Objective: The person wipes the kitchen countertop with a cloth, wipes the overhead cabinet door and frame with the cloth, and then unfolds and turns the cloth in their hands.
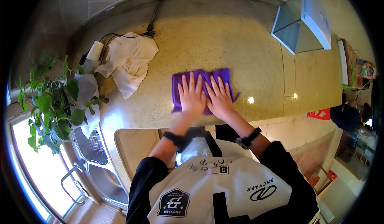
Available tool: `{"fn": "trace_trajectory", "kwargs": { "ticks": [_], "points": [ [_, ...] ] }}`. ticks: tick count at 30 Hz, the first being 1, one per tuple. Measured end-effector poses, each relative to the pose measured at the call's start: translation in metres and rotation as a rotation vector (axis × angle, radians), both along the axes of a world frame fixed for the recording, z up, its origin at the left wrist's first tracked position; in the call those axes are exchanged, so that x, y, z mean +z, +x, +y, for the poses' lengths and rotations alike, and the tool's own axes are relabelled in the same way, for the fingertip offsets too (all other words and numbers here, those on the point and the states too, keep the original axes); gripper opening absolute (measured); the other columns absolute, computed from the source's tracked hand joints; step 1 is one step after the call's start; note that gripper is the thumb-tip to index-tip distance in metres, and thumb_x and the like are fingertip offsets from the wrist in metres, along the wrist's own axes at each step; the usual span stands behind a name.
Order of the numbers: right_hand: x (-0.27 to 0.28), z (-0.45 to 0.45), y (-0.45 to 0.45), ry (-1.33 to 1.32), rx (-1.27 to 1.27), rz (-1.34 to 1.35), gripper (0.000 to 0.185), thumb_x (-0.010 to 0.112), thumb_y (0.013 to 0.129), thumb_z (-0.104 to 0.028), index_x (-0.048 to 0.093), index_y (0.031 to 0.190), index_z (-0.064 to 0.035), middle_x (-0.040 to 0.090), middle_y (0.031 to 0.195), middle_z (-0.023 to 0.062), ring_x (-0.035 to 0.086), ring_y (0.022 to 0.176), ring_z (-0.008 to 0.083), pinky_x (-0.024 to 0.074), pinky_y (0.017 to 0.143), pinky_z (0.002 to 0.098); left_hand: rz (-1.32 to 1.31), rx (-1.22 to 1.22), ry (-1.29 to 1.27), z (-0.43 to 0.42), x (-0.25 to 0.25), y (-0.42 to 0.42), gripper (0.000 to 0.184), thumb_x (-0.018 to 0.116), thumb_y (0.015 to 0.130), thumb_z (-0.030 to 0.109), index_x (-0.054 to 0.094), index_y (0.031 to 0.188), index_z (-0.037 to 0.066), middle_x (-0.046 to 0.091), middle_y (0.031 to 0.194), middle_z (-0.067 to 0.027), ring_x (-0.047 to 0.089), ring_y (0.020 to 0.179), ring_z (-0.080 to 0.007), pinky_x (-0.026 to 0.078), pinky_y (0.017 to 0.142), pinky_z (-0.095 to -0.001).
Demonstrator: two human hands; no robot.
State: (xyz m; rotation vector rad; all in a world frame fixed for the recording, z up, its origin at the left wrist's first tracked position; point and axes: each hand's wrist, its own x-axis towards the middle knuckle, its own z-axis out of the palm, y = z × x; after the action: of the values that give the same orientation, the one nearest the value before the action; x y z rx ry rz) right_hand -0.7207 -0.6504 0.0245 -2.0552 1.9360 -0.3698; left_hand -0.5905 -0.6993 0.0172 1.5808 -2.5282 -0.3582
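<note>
Purple cloth (176, 87), soft-looking and roughly rectangular, lies spread under both palms, a ragged tail poking out beyond the right hand (221, 101). The left hand (192, 99) presses flat beside it, fingers open, the two close together. Spreading looks mostly done; creases between the hands are left. Left of them, a cream cloth (134, 58) sits rumpled on the mottled, stone-like counter (200, 36).

Surface (192, 36): unobstructed band spans upper centre, continuing right of centre toward the right edge. Obstructions noted: white cloth (134, 60) and black cable (151, 22), upper left; leafy plant (52, 104), far left; glass-sided box (304, 24), upper right.
</note>
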Motion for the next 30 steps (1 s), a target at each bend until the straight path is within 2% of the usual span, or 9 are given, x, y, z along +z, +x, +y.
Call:
{"fn": "trace_trajectory", "kwargs": {
  "ticks": [3, 5, 8, 10, 16, 18, 19, 24, 30],
  "points": [
    [0.016, 0.05, -0.03, 0.143, -0.002, 0.021, 0.061, 0.06, 0.079, -0.028, 0.04, 0.136, -0.0197, 0.024, 0.146, 0.0133, 0.02, 0.134, 0.0397, 0.0165, 0.104, 0.0607, 0.06, -0.154, 0.125, 0.036, 0.02, -0.002, 0.061, 0.053, 0.082, 0.036, 0.037, 0.138, 0.019, 0.026, 0.145, -0.0168, 0.021, 0.132, -0.0437, 0.021, 0.104, -0.0578],
    [0.019, 0.063, -0.048, 0.169, -0.016, 0.054, 0.06, 0.059, 0.08, -0.03, 0.039, 0.136, -0.0241, 0.021, 0.147, 0.0128, 0.017, 0.134, 0.0436, 0.0163, 0.102, 0.0634, 0.021, -0.194, 0.137, 0.034, 0.022, 0.001, 0.059, 0.053, 0.082, 0.041, 0.039, 0.137, 0.024, 0.024, 0.146, -0.0162, 0.02, 0.132, -0.0444, 0.019, 0.104, -0.0593],
    [0.017, 0.045, -0.055, 0.138, -0.047, 0.07, 0.059, 0.059, 0.081, -0.033, 0.039, 0.136, -0.0269, 0.019, 0.148, 0.0127, 0.016, 0.133, 0.0454, 0.0158, 0.101, 0.0653, -0.085, -0.198, 0.102, 0.019, 0.023, -0.007, 0.061, 0.052, 0.083, 0.045, 0.035, 0.139, 0.027, 0.018, 0.149, -0.0155, 0.013, 0.133, -0.0475, 0.012, 0.102, -0.0657],
    [0.009, 0.013, -0.059, 0.053, -0.106, 0.071, 0.057, 0.056, 0.082, -0.041, 0.039, 0.136, -0.031, 0.018, 0.148, 0.0121, 0.016, 0.133, 0.0459, 0.0149, 0.1, 0.0667, -0.11, -0.173, 0.05, 0.002, 0.02, -0.019, 0.061, 0.049, 0.084, 0.045, 0.032, 0.14, 0.027, 0.016, 0.149, -0.0156, 0.011, 0.133, -0.048, 0.01, 0.103, -0.0653],
    [-0.017, -0.087, -0.067, -0.103, -0.19, 0.187, 0.052, 0.047, 0.088, -0.041, 0.037, 0.137, -0.0286, 0.025, 0.146, 0.0109, 0.021, 0.133, 0.0406, 0.017, 0.101, 0.0638, -0.06, -0.104, -0.115, -0.069, -0.002, -0.056, 0.055, 0.041, 0.089, 0.039, 0.033, 0.14, 0.02, 0.023, 0.147, -0.014, 0.016, 0.134, -0.0427, 0.011, 0.105, -0.061],
    [-0.022, -0.096, -0.066, -0.189, -0.222, 0.14, 0.05, 0.05, 0.086, -0.035, 0.042, 0.134, -0.0242, 0.028, 0.145, 0.0122, 0.022, 0.133, 0.0371, 0.0176, 0.101, 0.0633, -0.052, -0.082, -0.151, -0.081, -0.009, -0.063, 0.054, 0.04, 0.089, 0.037, 0.035, 0.139, 0.016, 0.025, 0.146, -0.0128, 0.017, 0.134, -0.0415, 0.011, 0.105, -0.0605],
    [-0.022, -0.094, -0.067, -0.213, -0.228, 0.119, 0.05, 0.05, 0.086, -0.035, 0.042, 0.134, -0.0249, 0.028, 0.145, 0.0125, 0.021, 0.133, 0.0389, 0.0171, 0.101, 0.0634, -0.04, -0.081, -0.158, -0.082, -0.012, -0.063, 0.055, 0.04, 0.089, 0.038, 0.035, 0.139, 0.018, 0.025, 0.147, -0.0126, 0.017, 0.134, -0.0429, 0.011, 0.104, -0.0618],
    [-0.011, -0.039, -0.064, -0.15, -0.236, 0.13, 0.051, 0.052, 0.084, -0.035, 0.042, 0.134, -0.0291, 0.027, 0.145, 0.0132, 0.019, 0.13, 0.0489, 0.0151, 0.102, 0.0635, -0.125, -0.067, -0.108, -0.058, 0.002, -0.057, 0.06, 0.043, 0.086, 0.043, 0.03, 0.141, 0.023, 0.02, 0.149, -0.0108, 0.012, 0.133, -0.0478, 0.009, 0.102, -0.0658],
    [0.0, 0.054, -0.048, 0.016, -0.216, 0.068, 0.057, 0.054, 0.083, -0.033, 0.038, 0.137, -0.0238, 0.021, 0.147, 0.0132, 0.016, 0.132, 0.0467, 0.0138, 0.103, 0.063, -0.138, -0.308, 0.031, 0.013, 0.014, -0.036, 0.068, 0.049, 0.081, 0.048, 0.029, 0.142, 0.026, 0.016, 0.15, -0.0122, 0.007, 0.133, -0.0498, 0.008, 0.1, -0.0697]
  ]
}}
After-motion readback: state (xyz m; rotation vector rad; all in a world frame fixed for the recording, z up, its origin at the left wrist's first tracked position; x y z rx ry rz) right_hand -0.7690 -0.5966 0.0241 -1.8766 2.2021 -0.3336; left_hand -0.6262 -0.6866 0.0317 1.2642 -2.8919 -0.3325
